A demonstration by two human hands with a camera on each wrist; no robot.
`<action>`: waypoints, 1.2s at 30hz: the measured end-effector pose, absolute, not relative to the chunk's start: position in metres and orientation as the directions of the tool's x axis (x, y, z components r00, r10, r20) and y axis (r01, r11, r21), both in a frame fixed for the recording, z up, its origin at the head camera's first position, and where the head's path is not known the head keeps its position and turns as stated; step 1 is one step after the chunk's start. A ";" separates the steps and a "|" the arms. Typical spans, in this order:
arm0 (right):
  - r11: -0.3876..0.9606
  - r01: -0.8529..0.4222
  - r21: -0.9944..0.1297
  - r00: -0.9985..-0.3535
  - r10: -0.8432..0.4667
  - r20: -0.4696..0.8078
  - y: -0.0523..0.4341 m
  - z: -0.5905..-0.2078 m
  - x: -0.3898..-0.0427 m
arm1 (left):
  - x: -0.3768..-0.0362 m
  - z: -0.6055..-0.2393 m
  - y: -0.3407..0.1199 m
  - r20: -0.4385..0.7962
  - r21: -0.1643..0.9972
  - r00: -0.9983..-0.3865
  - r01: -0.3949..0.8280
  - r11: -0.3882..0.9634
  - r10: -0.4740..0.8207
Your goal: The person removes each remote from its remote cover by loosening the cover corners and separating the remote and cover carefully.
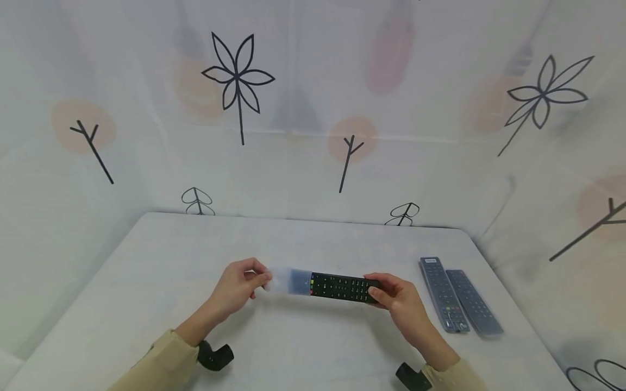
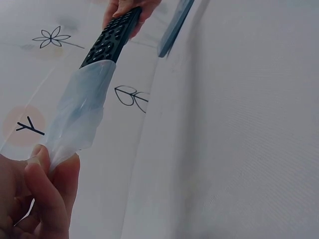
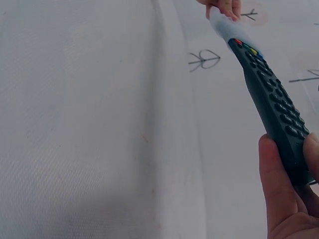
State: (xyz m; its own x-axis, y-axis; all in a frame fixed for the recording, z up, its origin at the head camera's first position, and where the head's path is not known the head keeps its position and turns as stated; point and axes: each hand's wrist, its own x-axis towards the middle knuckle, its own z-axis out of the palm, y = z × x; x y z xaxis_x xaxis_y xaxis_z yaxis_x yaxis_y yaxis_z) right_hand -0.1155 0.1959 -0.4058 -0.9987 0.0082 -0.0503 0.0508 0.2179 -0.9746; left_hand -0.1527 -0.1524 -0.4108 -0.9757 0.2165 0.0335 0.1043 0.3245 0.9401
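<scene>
My left hand [image 1: 239, 285] pinches the loose, flattened end of a translucent, soft silicone sleeve [image 1: 288, 281] between thumb and fingertips, and the left wrist view shows that end squeezed thin just above my thumb. My right hand [image 1: 398, 301] is curled around the far end of a long black plastic remote control with rows of small buttons [image 1: 344, 287], thumb on one edge and fingers under the other.

The sleeve covers only the tip of the remote, up to about the row of coloured buttons; most of the body is bare. I judge the work roughly at its near end or its start: whether the cover is coming off or going on I cannot tell.

The remote hangs in the air between my two hands, above the white cloth-covered table [image 1: 146, 271], running roughly level from left to right.

To the right of my right hand, two more grey-looking remotes in their covers [image 1: 459, 301] lie side by side on the table, apart from my fingers.
</scene>
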 end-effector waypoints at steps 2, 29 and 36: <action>0.221 0.054 -0.974 -0.999 0.008 -0.054 0.196 -0.406 -0.116 | -0.152 -0.411 -0.153 0.029 0.940 -0.977 0.099 0.326 0.213; 0.242 0.043 -0.969 -0.999 0.007 -0.042 0.200 -0.406 -0.114 | -0.149 -0.412 -0.155 0.050 0.925 -0.986 0.104 0.366 0.156; 0.261 0.032 -0.965 -0.999 0.011 -0.031 0.203 -0.404 -0.113 | -0.149 -0.411 -0.153 0.074 0.919 -0.985 0.129 0.374 0.156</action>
